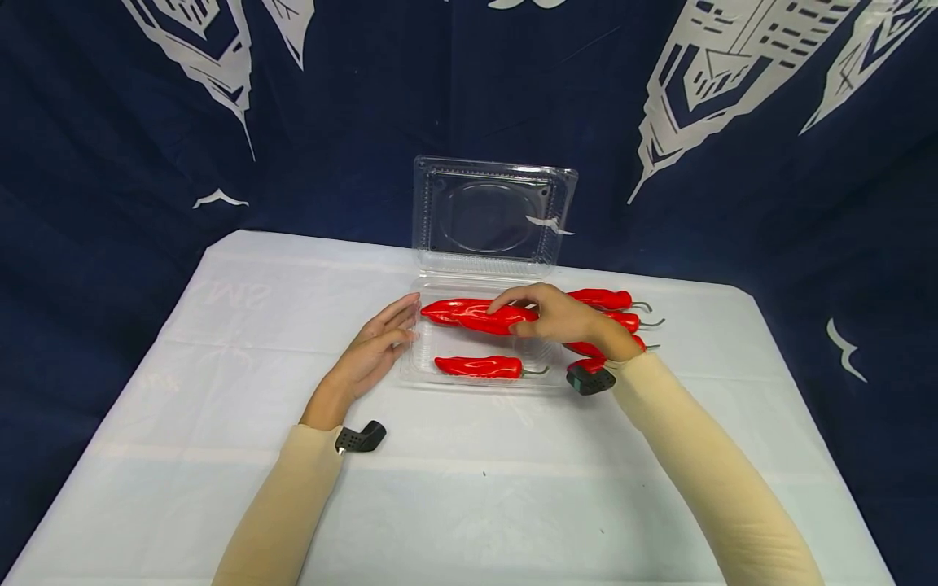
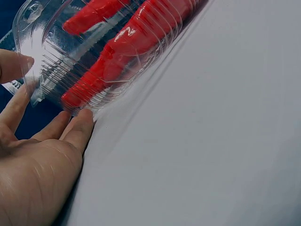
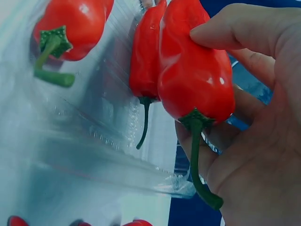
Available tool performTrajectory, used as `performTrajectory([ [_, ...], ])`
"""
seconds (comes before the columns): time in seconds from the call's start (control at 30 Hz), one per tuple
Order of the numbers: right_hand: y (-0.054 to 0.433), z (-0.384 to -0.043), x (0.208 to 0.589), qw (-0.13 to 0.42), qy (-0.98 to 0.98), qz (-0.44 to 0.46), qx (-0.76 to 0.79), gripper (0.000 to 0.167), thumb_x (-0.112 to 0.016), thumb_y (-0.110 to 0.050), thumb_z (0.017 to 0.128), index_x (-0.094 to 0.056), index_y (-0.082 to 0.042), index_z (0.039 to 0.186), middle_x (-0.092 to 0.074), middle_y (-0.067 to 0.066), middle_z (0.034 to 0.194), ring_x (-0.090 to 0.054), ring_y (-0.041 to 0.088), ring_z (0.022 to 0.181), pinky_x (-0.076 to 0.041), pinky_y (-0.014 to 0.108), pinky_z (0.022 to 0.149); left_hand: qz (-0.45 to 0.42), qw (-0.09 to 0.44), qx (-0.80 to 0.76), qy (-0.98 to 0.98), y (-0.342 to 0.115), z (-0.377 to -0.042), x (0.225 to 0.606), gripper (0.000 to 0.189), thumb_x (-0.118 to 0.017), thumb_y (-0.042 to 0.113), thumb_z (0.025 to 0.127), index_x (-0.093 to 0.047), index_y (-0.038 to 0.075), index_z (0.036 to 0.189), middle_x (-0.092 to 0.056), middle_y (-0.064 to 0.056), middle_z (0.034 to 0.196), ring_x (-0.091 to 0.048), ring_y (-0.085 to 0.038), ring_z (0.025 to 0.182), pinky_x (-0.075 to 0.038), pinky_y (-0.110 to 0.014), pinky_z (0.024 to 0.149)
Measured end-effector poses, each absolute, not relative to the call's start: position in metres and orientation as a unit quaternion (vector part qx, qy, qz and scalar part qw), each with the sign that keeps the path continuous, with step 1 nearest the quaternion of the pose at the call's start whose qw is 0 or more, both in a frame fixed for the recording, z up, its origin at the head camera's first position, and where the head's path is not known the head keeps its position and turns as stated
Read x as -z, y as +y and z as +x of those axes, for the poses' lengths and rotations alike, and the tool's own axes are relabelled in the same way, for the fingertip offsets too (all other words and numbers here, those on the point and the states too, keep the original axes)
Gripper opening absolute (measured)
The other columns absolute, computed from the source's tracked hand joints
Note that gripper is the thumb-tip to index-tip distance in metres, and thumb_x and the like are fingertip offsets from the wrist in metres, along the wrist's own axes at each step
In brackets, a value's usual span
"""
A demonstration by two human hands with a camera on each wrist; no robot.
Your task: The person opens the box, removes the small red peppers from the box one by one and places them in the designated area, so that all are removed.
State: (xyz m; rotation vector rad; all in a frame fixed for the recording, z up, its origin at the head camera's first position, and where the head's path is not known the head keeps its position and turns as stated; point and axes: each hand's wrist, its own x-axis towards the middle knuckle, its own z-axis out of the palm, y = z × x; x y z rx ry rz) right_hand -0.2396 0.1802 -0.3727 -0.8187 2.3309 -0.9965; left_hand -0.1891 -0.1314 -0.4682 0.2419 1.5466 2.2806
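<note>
A clear plastic clamshell box lies with its lid raised at the back. My right hand grips a red chili pepper over the back part of the tray, thumb on one side and fingers round the other. Right beside it is a second red chili, its green stem pointing the same way. Along the front of the tray rests another chili, stem to the right. My left hand is at the box's left wall, fingers extended, fingertips against the ribbed plastic in the left wrist view.
Several more red chilies lie to the right of the box, partly hidden by the right hand and wrist. A white cloth covers the table. Behind it hangs a dark blue curtain with white prints, close to the upright lid.
</note>
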Motion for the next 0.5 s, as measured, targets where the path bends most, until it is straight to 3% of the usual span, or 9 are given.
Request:
performTrajectory([
  [0.33, 0.197, -0.238, 0.371, 0.210, 0.848, -0.297, 0.386, 0.042, -0.064, 0.001, 0.086, -0.067, -0.014, 0.126, -0.063, 0.008, 0.131, -0.053, 0.027, 0.120, -0.040, 0.049, 0.108, 0.080, 0.188, -0.810, 0.550, -0.131, -0.189, 0.468, 0.067, -0.047, -0.003, 0.096, -0.027, 0.012, 0.159, -0.018, -0.007, 0.168, -0.013, -0.024, 0.155, -0.011, -0.047, 0.125],
  [0.5, 0.205, -0.237, 0.369, 0.202, 0.854, -0.281, 0.389, 0.041, -0.065, -0.001, 0.086, -0.068, -0.016, 0.124, -0.063, 0.007, 0.123, -0.053, 0.025, 0.111, -0.045, 0.042, 0.098, 0.079, 0.189, -0.810, 0.549, -0.131, -0.188, 0.470, 0.068, -0.047, -0.004, 0.096, -0.028, 0.013, 0.159, -0.018, -0.006, 0.168, -0.012, -0.024, 0.155, -0.010, -0.047, 0.125],
])
